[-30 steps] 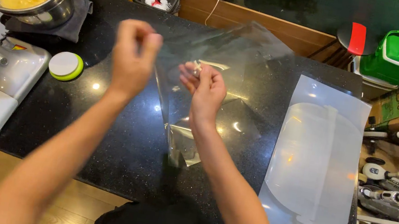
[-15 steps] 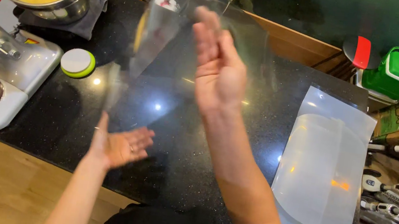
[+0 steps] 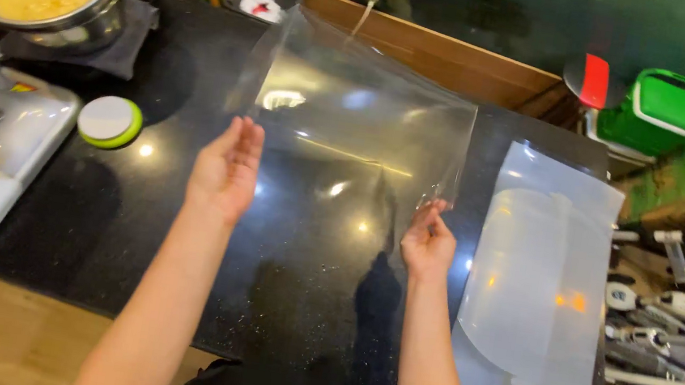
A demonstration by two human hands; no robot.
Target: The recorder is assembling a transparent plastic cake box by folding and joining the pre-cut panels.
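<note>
Overhead, clear sheet (image 3: 362, 119) between left hand (image 3: 226, 168), right hand (image 3: 428, 243).

both hands, left (image 3: 226, 168) & right (image 3: 428, 243), hold clear plastic sheet (image 3: 361, 127) over black counter (image 3: 175, 222).

Both forearms are bare from the bottom edge of the view up to the wrists — no sleeve, cuff, watch or bracelet shows on either. The left hand (image 3: 226, 168) wears no glove and no ring that can be made out, and the right hand (image 3: 428, 243) is equally bare. Low in the view, between the two arms, a patch of dark clothing shows — black, with a small white mark at its lower right edge.
</note>
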